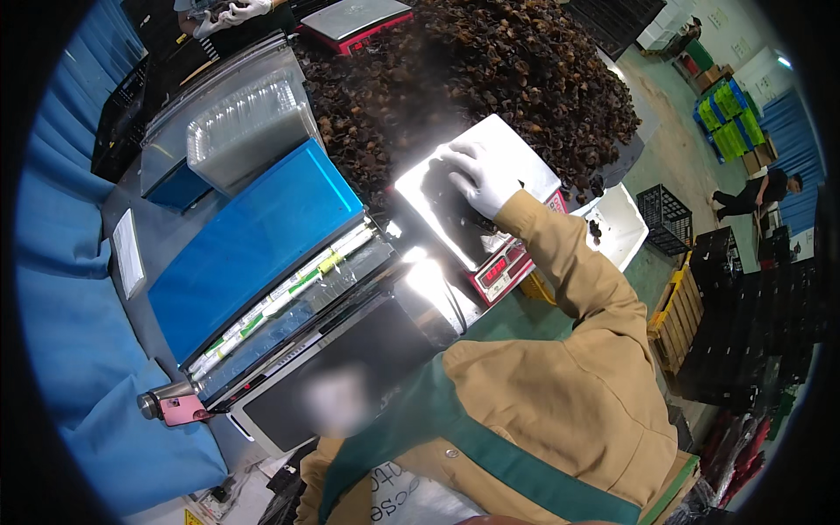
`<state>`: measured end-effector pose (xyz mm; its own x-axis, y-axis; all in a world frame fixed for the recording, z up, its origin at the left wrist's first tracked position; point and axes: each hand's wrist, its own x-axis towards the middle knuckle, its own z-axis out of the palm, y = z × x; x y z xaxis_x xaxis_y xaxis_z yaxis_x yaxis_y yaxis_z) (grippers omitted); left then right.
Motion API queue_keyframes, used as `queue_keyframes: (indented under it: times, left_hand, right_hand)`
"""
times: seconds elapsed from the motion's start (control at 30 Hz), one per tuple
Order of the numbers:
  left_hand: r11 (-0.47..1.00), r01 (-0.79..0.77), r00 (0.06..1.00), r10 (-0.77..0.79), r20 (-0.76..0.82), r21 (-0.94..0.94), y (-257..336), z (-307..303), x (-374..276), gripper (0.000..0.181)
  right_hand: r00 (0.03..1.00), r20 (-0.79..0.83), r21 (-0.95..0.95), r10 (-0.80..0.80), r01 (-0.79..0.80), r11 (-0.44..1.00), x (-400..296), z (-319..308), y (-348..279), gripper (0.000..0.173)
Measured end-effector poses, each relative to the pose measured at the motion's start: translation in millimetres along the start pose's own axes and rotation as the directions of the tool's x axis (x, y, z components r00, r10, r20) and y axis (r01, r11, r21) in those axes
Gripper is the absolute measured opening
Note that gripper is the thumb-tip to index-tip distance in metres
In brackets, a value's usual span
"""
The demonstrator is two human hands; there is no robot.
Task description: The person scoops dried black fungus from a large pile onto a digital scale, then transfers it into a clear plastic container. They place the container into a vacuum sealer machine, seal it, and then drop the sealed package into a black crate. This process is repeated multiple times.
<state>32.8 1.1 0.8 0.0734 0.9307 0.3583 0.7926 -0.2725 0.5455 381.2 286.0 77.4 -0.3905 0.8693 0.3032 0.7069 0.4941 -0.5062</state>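
My right hand (482, 177), in a white glove, is over the steel platform of a red digital scale (504, 270). Its fingers are apart, with nothing visible between them. Red digits glow on the scale's display. One small dark scrap (522, 184) lies by the hand. Beyond the platform spreads a large heap of dark brown wood ear fungus (472, 72). My left hand (338, 400) is a blurred white shape above the dark plate of a film-wrapping machine (348, 348); its fingers cannot be made out. The machine carries a film roll (282, 302) beside a blue panel (256, 249).
Clear plastic trays (246, 134) stand stacked behind the blue panel. A pink phone (184, 410) rests at the machine's left end. Right of the scale is a white foam box (620, 226). A co-worker's gloved hands (236, 14) show near a second scale (354, 23). Black crates (741, 328) stand right.
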Motion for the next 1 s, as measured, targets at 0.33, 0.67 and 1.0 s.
queue_keyframes:
  times: [0.33,0.67,1.0]
  left_hand:
    - [0.999,-0.012,1.0,0.011,0.01,0.05,-0.6,0.7,-2.3,0.026]
    - [0.997,-0.005,0.999,0.002,0.036,0.073,-0.9,1.9,-1.7,0.022]
    - [0.998,0.011,1.0,-0.011,0.013,0.059,1.1,0.9,1.0,0.023]
  right_hand:
    - [0.759,-0.531,0.086,0.376,-0.393,0.915,-92.9,-38.8,54.3,0.019]
    - [0.752,-0.439,0.227,0.491,-0.437,0.871,-91.1,-36.6,27.7,0.019]
    - [0.995,-0.084,-0.2,0.048,-0.064,0.978,-35.0,29.5,-19.8,0.009]
